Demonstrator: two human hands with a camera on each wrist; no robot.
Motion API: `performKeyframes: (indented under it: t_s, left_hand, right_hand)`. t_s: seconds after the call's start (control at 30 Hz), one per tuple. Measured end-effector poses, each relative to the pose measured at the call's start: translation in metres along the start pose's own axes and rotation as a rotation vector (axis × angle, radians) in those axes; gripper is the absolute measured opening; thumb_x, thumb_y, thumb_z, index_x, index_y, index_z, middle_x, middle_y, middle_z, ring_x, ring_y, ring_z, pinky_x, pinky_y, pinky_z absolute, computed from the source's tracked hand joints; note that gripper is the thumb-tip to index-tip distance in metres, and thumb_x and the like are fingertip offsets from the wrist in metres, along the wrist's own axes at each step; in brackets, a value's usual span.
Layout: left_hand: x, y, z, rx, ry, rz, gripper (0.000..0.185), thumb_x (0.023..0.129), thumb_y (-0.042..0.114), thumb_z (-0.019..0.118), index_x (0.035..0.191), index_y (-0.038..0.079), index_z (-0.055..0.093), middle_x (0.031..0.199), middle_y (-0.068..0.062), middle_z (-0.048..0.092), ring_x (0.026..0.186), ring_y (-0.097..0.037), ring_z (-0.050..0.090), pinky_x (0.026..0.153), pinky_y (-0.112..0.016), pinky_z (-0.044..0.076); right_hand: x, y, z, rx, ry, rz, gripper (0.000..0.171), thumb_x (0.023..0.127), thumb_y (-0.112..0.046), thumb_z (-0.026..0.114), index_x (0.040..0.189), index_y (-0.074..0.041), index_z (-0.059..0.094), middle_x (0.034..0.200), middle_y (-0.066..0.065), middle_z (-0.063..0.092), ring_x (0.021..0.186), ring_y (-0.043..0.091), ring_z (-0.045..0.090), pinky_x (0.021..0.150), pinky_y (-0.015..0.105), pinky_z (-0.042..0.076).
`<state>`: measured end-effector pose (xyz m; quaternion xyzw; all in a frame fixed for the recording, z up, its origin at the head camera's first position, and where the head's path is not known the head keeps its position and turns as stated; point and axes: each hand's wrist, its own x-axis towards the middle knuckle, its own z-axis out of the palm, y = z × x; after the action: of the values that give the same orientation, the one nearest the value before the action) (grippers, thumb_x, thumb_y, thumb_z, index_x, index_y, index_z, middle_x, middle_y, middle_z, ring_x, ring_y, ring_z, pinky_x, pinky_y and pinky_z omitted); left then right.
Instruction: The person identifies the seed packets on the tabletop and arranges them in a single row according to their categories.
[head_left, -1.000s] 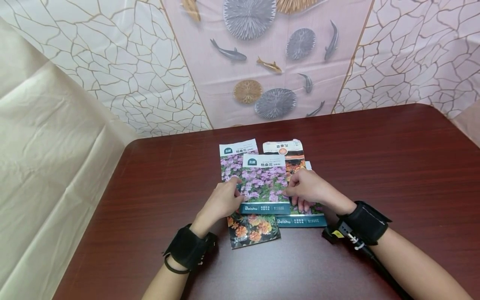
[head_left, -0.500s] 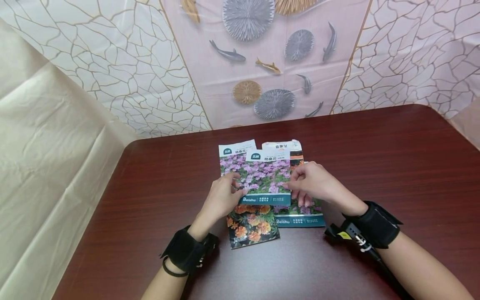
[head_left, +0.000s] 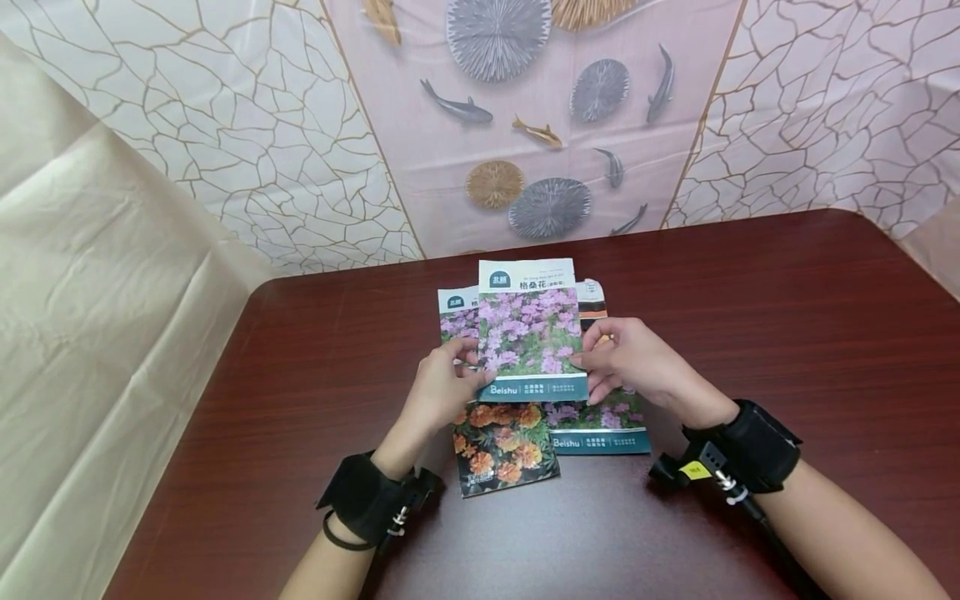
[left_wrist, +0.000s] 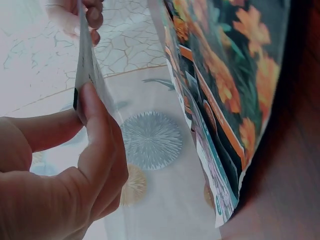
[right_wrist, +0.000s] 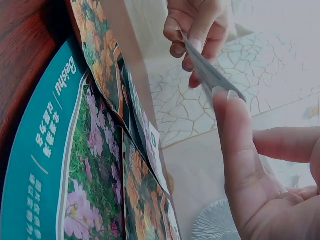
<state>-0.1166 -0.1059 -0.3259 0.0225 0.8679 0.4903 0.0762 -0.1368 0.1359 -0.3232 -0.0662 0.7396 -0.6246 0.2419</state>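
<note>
A seed packet [head_left: 528, 329] with purple flowers and a teal bottom band is held between both hands, raised above other packets. My left hand [head_left: 442, 387] pinches its lower left edge between thumb and fingers. At the right edge, my right hand [head_left: 637, 367] pinches it likewise. Both wrist views show the held packet [left_wrist: 90, 65] nearly edge-on, apart from the pile. Beneath lie an orange-flower packet [head_left: 506, 454] in front, a purple-flower packet [head_left: 600, 442] at right, another purple one [head_left: 456, 321] behind left, and a partly hidden packet [head_left: 592, 302] behind right.
The packets overlap on a dark reddish-brown table [head_left: 337, 333]. Behind its far edge hangs a patterned cloth [head_left: 517, 142], with a plain cream cloth [head_left: 97, 292] at left. Black bands with small cameras [head_left: 742, 446] circle both wrists.
The top packet has risen off the pile and moved away from the person, after a brief shift right and back. Both hands have gone with it; the packets beneath have stayed put.
</note>
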Motion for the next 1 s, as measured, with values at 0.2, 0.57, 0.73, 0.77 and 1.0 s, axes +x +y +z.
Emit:
performKeyframes:
  t_s: [0.2,0.57,0.73,0.77,1.0]
  left_hand:
    - [-0.001,0.002,-0.001,-0.097,-0.004,0.003,0.034,0.084,0.005,0.065,0.116,0.001,0.053,0.095,-0.009,0.052,0.075,-0.015,0.061,0.058,-0.027,0.051]
    - [-0.005,0.008,-0.011,-0.092,0.004,0.013,0.033,0.086,0.006,0.063,0.117,0.004,0.053,0.098,-0.012,0.057,0.078,-0.019,0.062,0.061,-0.036,0.053]
    - [-0.006,0.011,-0.020,-0.075,0.021,0.052,0.033,0.085,0.005,0.064,0.117,0.004,0.054,0.096,-0.012,0.057,0.078,-0.021,0.061,0.063,-0.036,0.053]
    - [-0.006,0.012,-0.022,-0.069,0.026,0.059,0.034,0.085,0.005,0.064,0.117,0.003,0.054,0.096,-0.012,0.057,0.077,-0.021,0.060,0.063,-0.036,0.053]
    - [-0.006,0.012,-0.032,-0.060,0.062,0.058,0.033,0.086,0.004,0.062,0.118,0.004,0.054,0.093,-0.010,0.058,0.074,-0.018,0.059,0.061,-0.031,0.051]
  right_hand:
    - [-0.001,-0.001,-0.001,-0.005,-0.007,-0.026,0.015,0.088,-0.004,0.057,0.089,0.005,0.045,0.064,0.010,0.055,0.054,0.020,0.058,0.060,0.043,0.053]
    - [-0.006,-0.007,-0.002,-0.071,-0.043,-0.120,0.018,0.089,-0.005,0.058,0.093,0.007,0.046,0.067,0.017,0.062,0.057,0.026,0.062,0.059,0.046,0.053]
    - [-0.010,-0.012,-0.004,-0.133,-0.088,-0.197,0.019,0.090,-0.006,0.057,0.098,0.009,0.050,0.074,0.021,0.064,0.062,0.031,0.063,0.060,0.047,0.052]
    - [-0.011,-0.013,-0.005,-0.141,-0.098,-0.210,0.019,0.090,-0.006,0.056,0.099,0.010,0.050,0.076,0.022,0.064,0.063,0.032,0.063,0.060,0.047,0.052]
    - [-0.011,-0.015,-0.008,-0.192,-0.106,-0.234,0.020,0.092,-0.006,0.053,0.106,0.009,0.051,0.080,0.022,0.064,0.068,0.036,0.063,0.061,0.047,0.052]
